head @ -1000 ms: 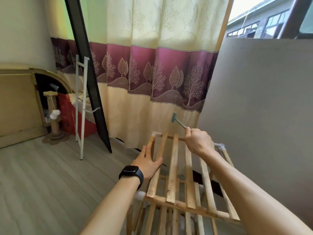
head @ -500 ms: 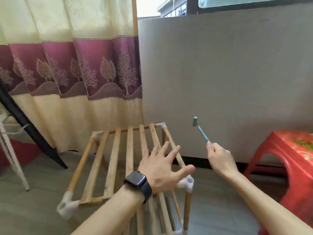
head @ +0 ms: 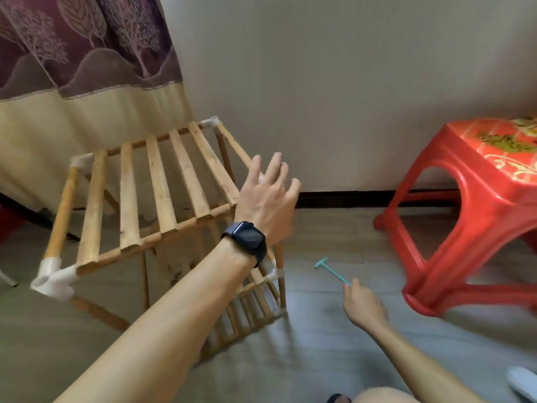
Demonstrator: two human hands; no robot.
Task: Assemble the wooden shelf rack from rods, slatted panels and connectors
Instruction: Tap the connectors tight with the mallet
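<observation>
Wooden shelf rack [head: 157, 184] stands on the floor [head: 319, 344] by the wall, just beside the curtain [head: 87, 112]. Its top slatted panel sits in white connectors [head: 53, 276]; at least 1 lower tier shows beneath.

Left hand [head: 268, 199]: fingers straight and spread over the near-right top corner, hiding that joint. Cannot tell if it touches the wood.

Right hand [head: 363, 306]: low, near the floor, fingers curled round the handle end of a small teal hammer [head: 331, 271].

Risks, as judged:
- The hidden corner may not be fully seated. Leaning on it could skew the frame or pop a rod from its connector.
- The hammer is held at its very tip. It could slip or swing wide and clip a rack leg or the nearby red plastic stool [head: 465, 184].
- The near-left connector shows an open socket. Load there could twist it.
</observation>
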